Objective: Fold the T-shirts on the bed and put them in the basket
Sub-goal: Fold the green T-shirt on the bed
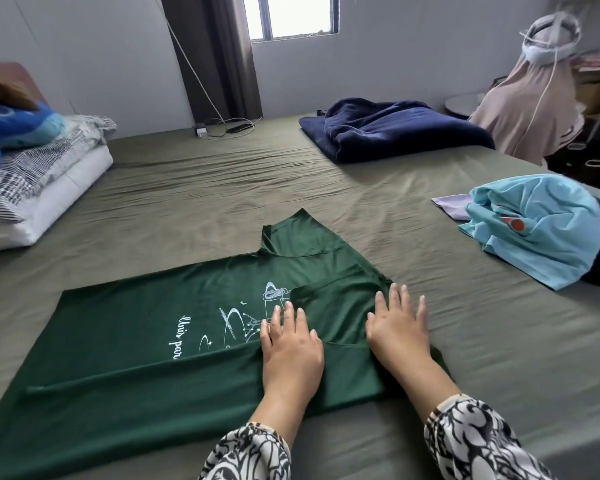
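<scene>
The green T-shirt (174, 341) lies spread flat on the near part of the bed (222, 188), print side up, with its near long edge and near sleeve already turned in over the body. The far sleeve still sticks out toward the far side.

Looks like thin, drapey jersey, so I'd guess it's super light and floppy. It won't hold a crease by itself and it'll probably creep on the sheet if you drag it. Best bet is to pinch it at a folded edge or at two corners, not scoop from the middle, or the fold just falls apart.

Both hands are flat on it, fingers straight and spread, gripping nothing. The left hand (290, 344) presses the turned-in sleeve near the white print, and the right hand (397, 327) presses the shoulder end just to the right.

Further right there's a crumpled light blue shirt (537, 230) waiting, well apart from the green one. A folded navy blanket (392, 129) sits at the far right, striped bedding (25, 178) on the far left. Can't see any basket from here.
</scene>
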